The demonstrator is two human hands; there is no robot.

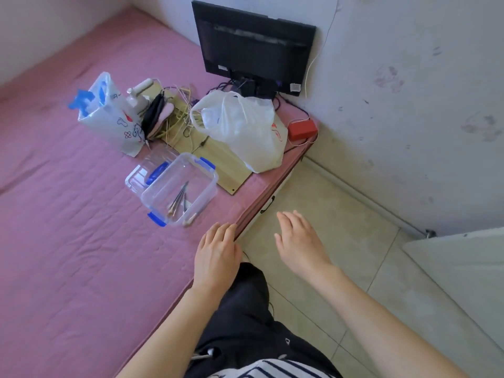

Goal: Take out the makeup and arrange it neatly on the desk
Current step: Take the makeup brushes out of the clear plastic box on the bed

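A clear plastic box [181, 190] with blue clips stands open on the pink-covered surface [68, 214], near its right edge. Several thin makeup brushes [178, 200] lie inside it. Its clear lid [148, 171] rests just behind it to the left. My left hand [216, 253] hovers with relaxed fingers over the surface's edge, a short way in front of the box. My right hand [298, 242] is held out flat above the floor, right of the edge. Both hands hold nothing.
Behind the box are a white plastic bag [245, 129] on a wooden board [218, 159], a printed bag with blue gloves [109, 113], a dark pouch [156, 114], tangled cables and a black monitor [253, 50]. A red box [302, 129] sits at the corner. Tiled floor lies right.
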